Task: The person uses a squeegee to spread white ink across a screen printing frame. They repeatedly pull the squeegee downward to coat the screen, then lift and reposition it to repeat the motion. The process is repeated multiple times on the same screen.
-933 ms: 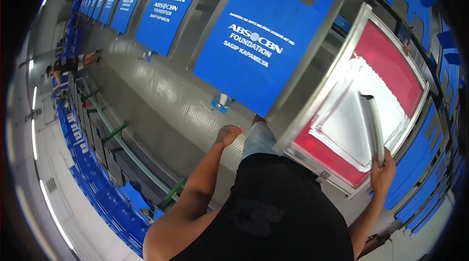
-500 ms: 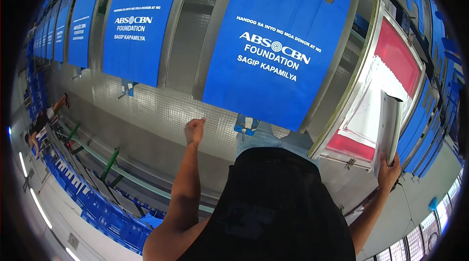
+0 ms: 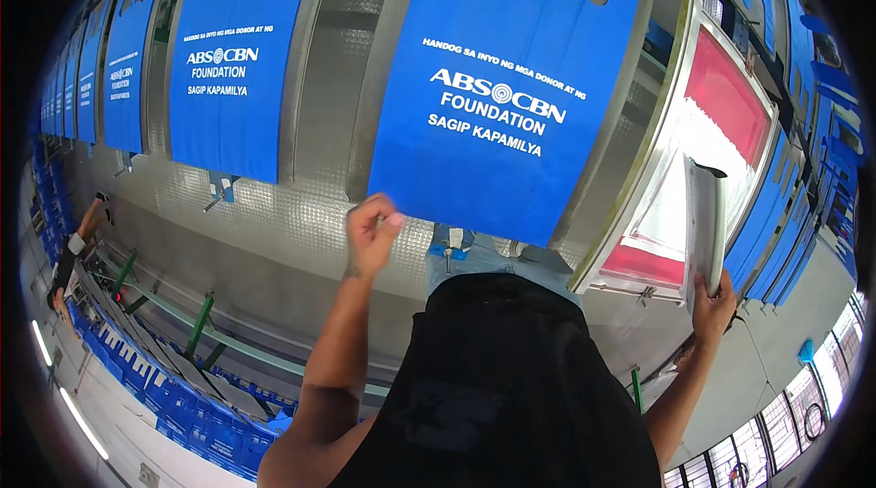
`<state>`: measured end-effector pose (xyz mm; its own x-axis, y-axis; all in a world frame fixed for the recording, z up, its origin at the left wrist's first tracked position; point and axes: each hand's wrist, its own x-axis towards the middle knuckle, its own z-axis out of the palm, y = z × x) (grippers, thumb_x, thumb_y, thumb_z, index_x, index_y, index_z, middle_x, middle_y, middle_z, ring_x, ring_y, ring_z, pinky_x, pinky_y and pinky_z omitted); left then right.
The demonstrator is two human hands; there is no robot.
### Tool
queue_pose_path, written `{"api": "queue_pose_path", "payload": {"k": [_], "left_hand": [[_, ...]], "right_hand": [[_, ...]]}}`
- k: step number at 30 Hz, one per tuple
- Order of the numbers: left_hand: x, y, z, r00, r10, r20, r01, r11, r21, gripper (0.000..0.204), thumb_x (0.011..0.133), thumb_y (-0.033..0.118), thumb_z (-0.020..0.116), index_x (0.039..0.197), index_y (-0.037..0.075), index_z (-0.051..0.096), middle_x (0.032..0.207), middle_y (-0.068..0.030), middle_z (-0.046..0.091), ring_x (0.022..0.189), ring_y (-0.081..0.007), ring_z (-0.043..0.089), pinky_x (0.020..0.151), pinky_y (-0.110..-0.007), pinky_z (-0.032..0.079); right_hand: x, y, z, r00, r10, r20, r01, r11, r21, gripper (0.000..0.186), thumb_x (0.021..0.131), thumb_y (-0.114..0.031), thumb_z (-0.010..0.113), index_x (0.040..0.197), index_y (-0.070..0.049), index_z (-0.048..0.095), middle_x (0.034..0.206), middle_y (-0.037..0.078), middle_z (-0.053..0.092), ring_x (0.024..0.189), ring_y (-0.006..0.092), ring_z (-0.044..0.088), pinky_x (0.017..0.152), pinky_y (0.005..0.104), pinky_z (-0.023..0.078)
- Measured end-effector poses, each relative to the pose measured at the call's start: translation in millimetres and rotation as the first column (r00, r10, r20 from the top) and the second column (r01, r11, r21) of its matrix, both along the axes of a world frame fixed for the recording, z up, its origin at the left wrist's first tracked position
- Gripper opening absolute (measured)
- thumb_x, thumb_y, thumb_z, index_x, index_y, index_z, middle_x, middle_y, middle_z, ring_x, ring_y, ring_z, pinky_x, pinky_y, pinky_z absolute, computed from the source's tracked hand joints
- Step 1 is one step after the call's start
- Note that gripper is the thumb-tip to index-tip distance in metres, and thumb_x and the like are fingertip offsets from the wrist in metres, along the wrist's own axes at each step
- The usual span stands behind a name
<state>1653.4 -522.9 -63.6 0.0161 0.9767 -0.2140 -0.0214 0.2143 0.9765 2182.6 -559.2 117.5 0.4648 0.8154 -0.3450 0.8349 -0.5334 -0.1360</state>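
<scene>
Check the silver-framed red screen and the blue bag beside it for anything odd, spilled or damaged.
Nothing stands out as spilled or damaged. The white ink has ragged edges but appears contained within the silver-framed red screen, and the white print on the blue bag beside it looks clean.

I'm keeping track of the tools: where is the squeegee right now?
In the head view, the squeegee is at the right, held in the right hand, beside the framed screen's lower right.
</scene>
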Motion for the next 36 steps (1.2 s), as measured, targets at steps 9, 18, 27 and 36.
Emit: {"api": "queue_pose_path", "payload": {"k": [9,18,27,36], "left_hand": [[238,79,91,0.797,-0.329,-0.507,0.551,0.739,0.387,0.046,0.076,0.032,0.082,0.111,0.006,0.067,0.112,-0.0120,0.060,0.108,-0.0276,0.058,0.095,-0.044,0.047],[400,32,77,0.223,-0.052,-0.974,0.798,0.584,0.151,0.045,0.066,0.021,0.080,0.107,0.008,0.066,0.106,-0.0079,0.063,0.104,-0.0241,0.060,0.095,-0.042,0.047],[456,73,98,0.378,-0.096,-0.921,0.721,0.655,0.227,0.030,0.067,0.020,0.081,0.091,0.010,0.066,0.079,-0.0065,0.059,0.083,-0.0255,0.061,0.077,-0.038,0.051],[535,161,73,0.214,-0.031,-0.976,0.748,0.649,0.143,0.031,0.076,0.035,0.080,0.091,0.010,0.071,0.084,-0.0122,0.067,0.082,-0.0296,0.066,0.081,-0.039,0.053]], "right_hand": [[47,-18,-9,0.975,0.220,-0.026,-0.217,0.973,0.082,0.031,0.085,-0.010,0.071,0.115,-0.001,0.066,0.097,0.018,0.071,0.087,0.0291,0.067,0.081,0.0387,0.050],[144,1,-19,0.753,0.649,-0.113,-0.612,0.752,0.243,0.044,0.064,-0.002,0.072,0.107,-0.008,0.068,0.094,0.008,0.071,0.088,0.0285,0.065,0.083,0.0396,0.047],[272,37,-44,0.827,0.560,0.049,-0.558,0.805,0.203,0.037,0.069,-0.002,0.070,0.105,-0.011,0.069,0.099,0.008,0.072,0.098,0.0274,0.066,0.100,0.0451,0.039],[335,101,-87,0.903,0.427,-0.037,-0.420,0.899,0.120,0.030,0.079,-0.006,0.061,0.107,-0.011,0.069,0.098,0.012,0.072,0.096,0.0303,0.067,0.110,0.0521,0.030]]}}
